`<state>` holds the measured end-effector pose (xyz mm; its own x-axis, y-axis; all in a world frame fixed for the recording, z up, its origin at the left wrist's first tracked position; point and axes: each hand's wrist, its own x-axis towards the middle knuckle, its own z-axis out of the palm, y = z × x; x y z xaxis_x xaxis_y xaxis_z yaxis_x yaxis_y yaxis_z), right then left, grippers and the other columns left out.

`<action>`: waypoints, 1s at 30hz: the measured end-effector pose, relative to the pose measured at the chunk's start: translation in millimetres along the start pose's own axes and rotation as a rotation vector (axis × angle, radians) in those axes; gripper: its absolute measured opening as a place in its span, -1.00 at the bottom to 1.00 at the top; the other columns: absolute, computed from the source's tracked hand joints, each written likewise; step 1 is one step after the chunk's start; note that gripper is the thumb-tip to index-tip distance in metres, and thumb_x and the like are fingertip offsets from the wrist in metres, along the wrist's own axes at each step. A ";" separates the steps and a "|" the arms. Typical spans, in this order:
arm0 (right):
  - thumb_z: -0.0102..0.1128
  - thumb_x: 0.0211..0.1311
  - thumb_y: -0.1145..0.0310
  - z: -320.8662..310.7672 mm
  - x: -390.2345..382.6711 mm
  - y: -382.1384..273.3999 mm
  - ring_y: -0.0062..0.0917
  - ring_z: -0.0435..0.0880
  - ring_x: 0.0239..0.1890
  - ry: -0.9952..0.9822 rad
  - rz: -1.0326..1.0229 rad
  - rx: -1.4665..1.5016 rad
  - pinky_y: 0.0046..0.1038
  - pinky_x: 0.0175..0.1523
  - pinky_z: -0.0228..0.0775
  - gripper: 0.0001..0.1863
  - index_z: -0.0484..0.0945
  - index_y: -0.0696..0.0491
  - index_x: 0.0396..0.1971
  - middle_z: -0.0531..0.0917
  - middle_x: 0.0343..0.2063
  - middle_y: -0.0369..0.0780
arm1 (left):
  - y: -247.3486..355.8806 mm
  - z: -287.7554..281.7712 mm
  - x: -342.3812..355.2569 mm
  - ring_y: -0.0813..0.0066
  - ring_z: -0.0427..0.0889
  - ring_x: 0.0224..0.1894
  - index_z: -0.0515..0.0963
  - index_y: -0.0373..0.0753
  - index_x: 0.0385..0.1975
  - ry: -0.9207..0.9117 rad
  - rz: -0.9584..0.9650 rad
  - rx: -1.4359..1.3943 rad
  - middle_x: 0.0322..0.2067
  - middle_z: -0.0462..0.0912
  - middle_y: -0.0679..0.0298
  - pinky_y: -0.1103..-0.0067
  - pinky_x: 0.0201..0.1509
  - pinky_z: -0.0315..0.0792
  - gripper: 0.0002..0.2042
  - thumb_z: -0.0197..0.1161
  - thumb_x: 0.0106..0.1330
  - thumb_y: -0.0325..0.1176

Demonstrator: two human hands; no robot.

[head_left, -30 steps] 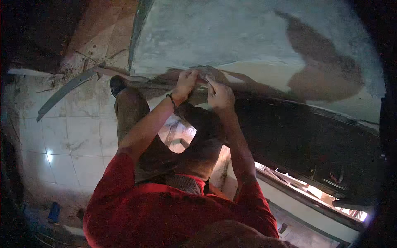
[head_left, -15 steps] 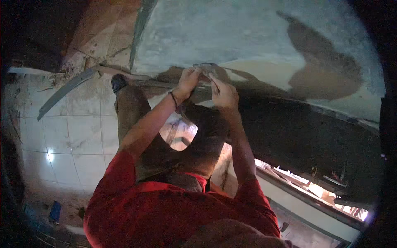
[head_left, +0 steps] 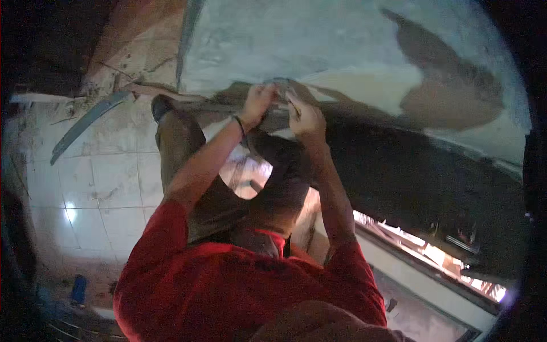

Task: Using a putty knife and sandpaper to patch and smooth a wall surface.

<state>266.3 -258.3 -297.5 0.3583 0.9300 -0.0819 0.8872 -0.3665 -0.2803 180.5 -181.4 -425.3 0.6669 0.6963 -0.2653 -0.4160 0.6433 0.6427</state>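
Note:
My left hand (head_left: 258,105) is closed, with its fingers bent at the lower edge of a pale blue-grey panel (head_left: 285,40). Close on its right, my right hand (head_left: 308,118) is closed too, thumb and fingers pinched together toward the same spot. Something small and greyish shows between the fingertips of both hands, but blur and dim light hide its kind. Around the hands the panel carries dark brownish patches. A dark band sits on my left wrist.
On the pale tiled floor (head_left: 117,176) to the left lies a long curved grey strip (head_left: 88,126). A blue object (head_left: 78,289) rests farther back at lower left. My bent legs (head_left: 179,148) are below the panel. A dark underside (head_left: 393,176) stretches to the right.
Both hands have shifted slightly up and left in the picture, still together at the panel's edge. The whole view has tilted a little.

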 end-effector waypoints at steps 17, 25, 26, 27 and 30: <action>0.09 0.20 0.28 0.8 3.8 -2.6 -0.17 0.65 -0.28 -0.080 0.060 0.104 -0.33 -0.16 0.41 -0.64 0.52 -0.12 0.03 0.59 -0.38 0.06 | 6.2 -11.4 12.1 0.56 0.54 -0.31 0.56 -0.29 -0.29 -0.029 0.050 0.134 -0.42 0.60 0.31 0.58 -0.21 0.39 -0.72 0.05 0.35 -0.18; 0.08 0.20 0.29 3.8 6.0 -1.3 -0.12 0.62 -0.33 0.003 -0.033 0.008 -0.36 -0.23 0.42 -0.65 0.53 -0.12 0.01 0.58 -0.39 0.05 | -4.7 -12.9 4.5 0.46 0.60 -0.15 0.38 -0.21 0.04 -0.153 0.028 0.104 -0.19 0.61 0.27 0.51 -0.03 0.39 -0.69 0.00 0.37 -0.24; 0.08 0.19 0.28 5.6 5.5 0.2 -0.09 0.60 -0.32 0.018 -0.001 0.036 -0.29 -0.23 0.42 -0.65 0.53 -0.13 0.00 0.58 -0.39 0.05 | -0.8 -15.3 9.4 0.46 0.60 -0.15 0.39 -0.21 0.04 -0.165 -0.106 -0.130 -0.18 0.60 0.28 0.51 -0.02 0.39 -0.70 0.01 0.37 -0.26; 0.09 0.18 0.28 7.3 4.3 1.3 -0.07 0.59 -0.32 0.025 0.027 0.067 -0.23 -0.23 0.41 -0.65 0.54 -0.13 -0.01 0.58 -0.39 0.04 | 0.3 -14.7 12.8 0.47 0.60 -0.15 0.43 -0.22 0.02 -0.114 -0.144 -0.024 -0.18 0.59 0.32 0.50 -0.03 0.39 -0.69 0.07 0.30 -0.32; 0.08 0.19 0.26 10.8 0.9 1.3 -0.08 0.59 -0.26 -0.021 0.057 0.080 -0.17 -0.17 0.44 -0.67 0.55 -0.15 -0.03 0.61 -0.33 -0.02 | 3.1 -15.3 18.1 0.42 0.60 -0.32 0.51 -0.30 -0.26 -0.046 0.088 0.116 -0.37 0.59 0.26 0.48 -0.21 0.42 -0.78 0.04 0.33 -0.28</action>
<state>264.7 -257.6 -308.2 0.4008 0.9083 -0.1200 0.8390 -0.4165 -0.3502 181.9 -162.0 -439.1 0.6595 0.7316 -0.1726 -0.4017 0.5371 0.7417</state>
